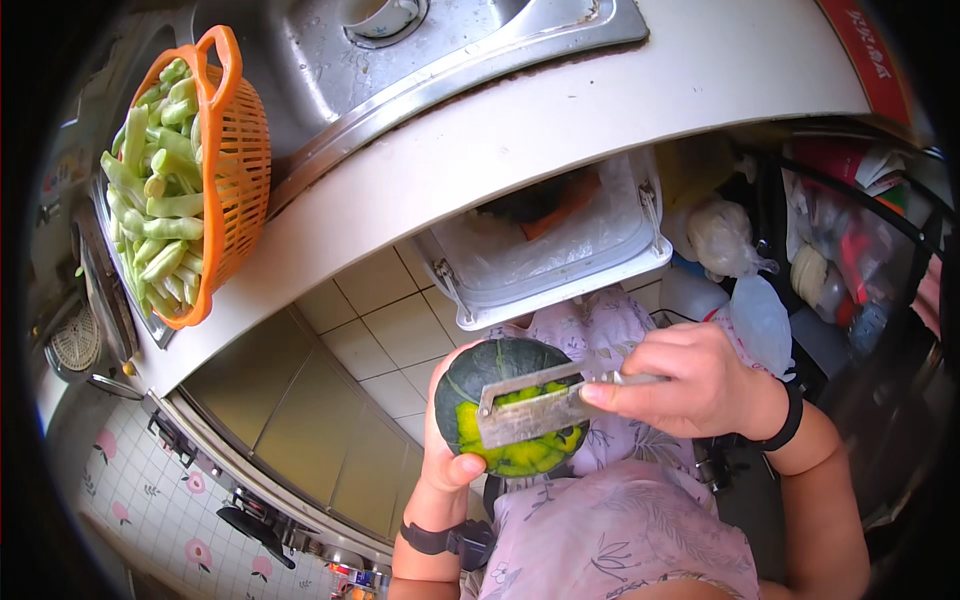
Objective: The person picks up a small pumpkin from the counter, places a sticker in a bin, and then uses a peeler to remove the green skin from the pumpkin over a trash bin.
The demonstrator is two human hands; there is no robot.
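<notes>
A round dark-green squash (480,367) is held in my left hand (448,442), with the thumb at its lower edge and the fingers behind it. Part of its skin is peeled off, showing bright yellow-green flesh on the lower side. My right hand (675,382) grips a metal peeler (525,418), which has a flat blade and a narrow bar beside it. The tool lies across the front of the squash, over the edge of the peeled patch. Below both hands is the patterned pink clothing on my lap.
On the counter (480,169) at the left stands an orange plastic basket (214,187) of cut green beans. A steel sink (315,67) holds a cup (386,19). Under the counter edge sits a white bin (555,292) lined with plastic. Plastic bags (757,322) lie at the right.
</notes>
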